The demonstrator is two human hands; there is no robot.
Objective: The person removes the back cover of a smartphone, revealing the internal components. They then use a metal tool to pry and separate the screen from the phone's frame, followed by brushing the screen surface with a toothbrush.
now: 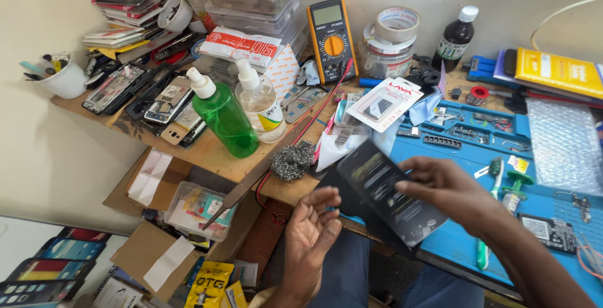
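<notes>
Flat black glossy rectangular packet [389,193]: pinched only at edge by right hand [452,188] fingertips; left hand [312,232] open, empty beneath. Thin grip could slip, packet dropping off bench edge.

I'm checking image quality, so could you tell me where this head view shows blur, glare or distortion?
Head view: the right hand and the dark sleeve it holds are slightly motion-blurred; the left hand is sharper. Bubble wrap catches soft glare. Light is even, shadows faint. Wide-angle bending shows at the edges.
</notes>
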